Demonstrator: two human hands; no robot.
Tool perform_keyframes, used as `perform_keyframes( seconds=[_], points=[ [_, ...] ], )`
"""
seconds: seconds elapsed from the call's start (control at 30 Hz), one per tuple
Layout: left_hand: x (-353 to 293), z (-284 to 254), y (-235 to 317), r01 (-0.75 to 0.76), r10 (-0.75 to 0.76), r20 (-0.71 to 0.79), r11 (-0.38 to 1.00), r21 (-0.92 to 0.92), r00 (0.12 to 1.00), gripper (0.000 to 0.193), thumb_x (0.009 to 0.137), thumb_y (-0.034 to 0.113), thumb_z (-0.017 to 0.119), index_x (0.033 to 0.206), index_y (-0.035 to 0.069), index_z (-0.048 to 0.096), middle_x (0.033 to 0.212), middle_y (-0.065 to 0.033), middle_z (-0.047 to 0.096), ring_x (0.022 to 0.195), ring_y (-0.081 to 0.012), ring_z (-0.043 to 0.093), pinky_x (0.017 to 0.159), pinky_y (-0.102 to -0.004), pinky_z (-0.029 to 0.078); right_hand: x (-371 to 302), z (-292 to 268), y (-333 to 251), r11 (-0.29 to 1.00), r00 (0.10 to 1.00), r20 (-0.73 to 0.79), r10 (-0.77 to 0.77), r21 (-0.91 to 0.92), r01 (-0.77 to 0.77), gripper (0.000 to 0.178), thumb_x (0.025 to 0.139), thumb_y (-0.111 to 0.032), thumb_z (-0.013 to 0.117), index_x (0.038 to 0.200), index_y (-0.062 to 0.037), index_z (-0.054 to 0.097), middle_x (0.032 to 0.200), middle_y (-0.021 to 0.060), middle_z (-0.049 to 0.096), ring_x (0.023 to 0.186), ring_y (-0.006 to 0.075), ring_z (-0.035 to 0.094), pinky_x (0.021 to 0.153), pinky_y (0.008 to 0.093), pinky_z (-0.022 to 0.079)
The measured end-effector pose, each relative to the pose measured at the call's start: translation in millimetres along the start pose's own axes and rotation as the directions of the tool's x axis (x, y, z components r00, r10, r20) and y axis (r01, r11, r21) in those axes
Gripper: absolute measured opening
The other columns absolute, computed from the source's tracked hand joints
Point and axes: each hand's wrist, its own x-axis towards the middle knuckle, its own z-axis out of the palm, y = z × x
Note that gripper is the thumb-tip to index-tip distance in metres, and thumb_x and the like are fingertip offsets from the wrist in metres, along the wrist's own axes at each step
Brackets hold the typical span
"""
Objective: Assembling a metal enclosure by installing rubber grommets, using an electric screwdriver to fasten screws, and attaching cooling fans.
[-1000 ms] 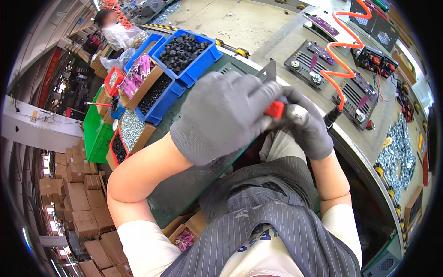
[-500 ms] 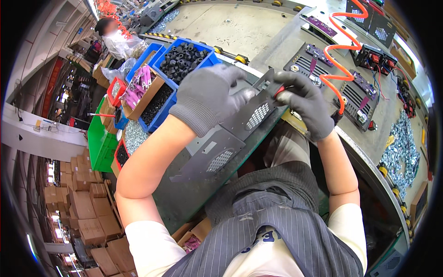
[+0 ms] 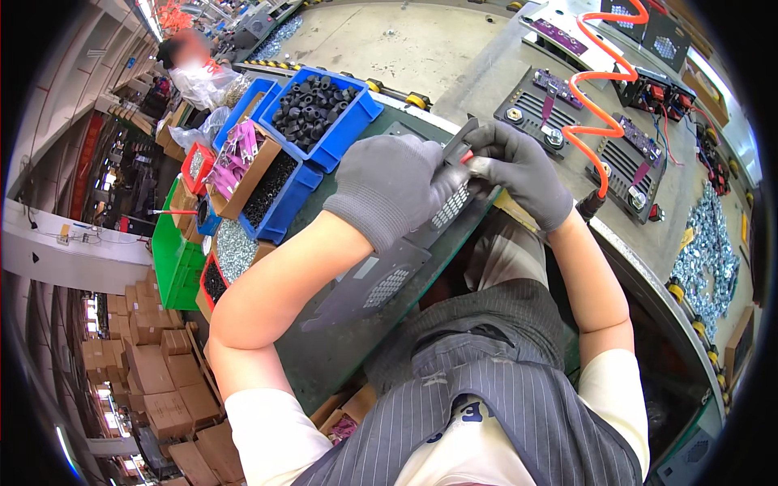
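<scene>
Both my hands wear grey gloves and meet at the end of a dark metal panel (image 3: 450, 207) with a patch of vent holes. My left hand (image 3: 391, 188) is closed at the panel, its thumb and fingers against the end flange. My right hand (image 3: 523, 172) pinches a small red-and-black part (image 3: 466, 156) at that flange; fingers hide most of it, so its exact kind cannot be told. A second dark vented panel (image 3: 379, 279) lies on the green work surface (image 3: 356, 338) below my left forearm.
Left stand a blue bin of black rubber-like pieces (image 3: 312, 109), a box of pink parts (image 3: 235, 158), and a bin of small black pieces (image 3: 271, 186). Right, an orange coiled hose (image 3: 596, 77) hangs over slotted plates (image 3: 632, 170). Loose metal hardware (image 3: 705, 267) lies far right. Another person (image 3: 198, 77) is at upper left.
My left hand has moved right and its fingers have curled in beside my right hand. The red-and-black part has shifted slightly left, against the panel's flange.
</scene>
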Motion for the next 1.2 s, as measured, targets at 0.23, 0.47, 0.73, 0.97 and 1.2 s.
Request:
perform_keyframes(
  seconds=[0.23, 0.47, 0.73, 0.97, 1.2],
  points=[
    [0, 2, -3, -0.003, 0.001, -0.021, 0.996, -0.085, 1.000, 0.033, 0.083, 0.039, 0.055, 0.080, 0.007, 0.064, 0.067, -0.0141, 0.058, 0.065, -0.0322, 0.059, 0.057, -0.0430, 0.045, -2, 19, -4, 0.460, 0.798, -0.104, -0.594, -0.857, 0.231, 0.040, 0.061, -0.015, 0.074, 0.096, -0.0062, 0.056, 0.089, 0.0112, 0.055, 0.087, 0.0274, 0.057, 0.076, 0.0358, 0.047],
    [0, 3, -6, 0.040, -0.039, 0.013, 0.984, -0.171, 0.999, 0.031, 0.083, 0.036, 0.056, 0.080, 0.007, 0.065, 0.066, -0.0148, 0.058, 0.064, -0.0331, 0.059, 0.057, -0.0429, 0.044, 8, 1, -1, 0.581, 0.829, -0.180, -0.530, -0.789, 0.200, 0.054, 0.066, -0.021, 0.076, 0.111, -0.0053, 0.050, 0.104, 0.0120, 0.059, 0.095, 0.0235, 0.058, 0.081, 0.0337, 0.046],
    [6, 9, -1, 0.071, -0.076, -0.051, 0.993, -0.093, 0.996, 0.031, 0.085, 0.033, 0.053, 0.075, 0.005, 0.063, 0.067, -0.0152, 0.059, 0.063, -0.0335, 0.059, 0.056, -0.0431, 0.045, 25, -3, 0, 0.829, 0.957, 0.000, -0.289, -0.500, 0.250, 0.036, 0.074, -0.012, 0.069, 0.106, -0.0035, 0.056, 0.081, 0.0048, 0.063, 0.076, 0.0100, 0.057, 0.072, 0.0258, 0.048],
    [3, 10, 0, 0.048, -0.064, -0.087, 0.984, -0.171, 0.994, 0.032, 0.085, 0.035, 0.053, 0.080, 0.005, 0.064, 0.068, -0.0166, 0.059, 0.066, -0.0352, 0.059, 0.058, -0.0441, 0.043, -21, 8, -17, 0.288, 0.770, 0.081, -0.633, -0.899, 0.331, 0.055, 0.071, -0.015, 0.069, 0.122, -0.0074, 0.049, 0.107, 0.0168, 0.056, 0.103, 0.0341, 0.053, 0.086, 0.0379, 0.044],
    [3, 4, 3, 0.097, -0.101, -0.018, 0.981, -0.166, 0.995, 0.032, 0.086, 0.034, 0.052, 0.076, 0.006, 0.063, 0.071, -0.0169, 0.060, 0.069, -0.0354, 0.059, 0.060, -0.0442, 0.044, -146, -105, -21, 0.289, 0.417, -0.335, -0.845, -0.942, -0.171, 0.033, 0.073, -0.004, 0.057, 0.106, -0.0065, 0.059, 0.106, 0.0107, 0.060, 0.093, 0.0233, 0.057, 0.081, 0.0328, 0.047]
  ],
)
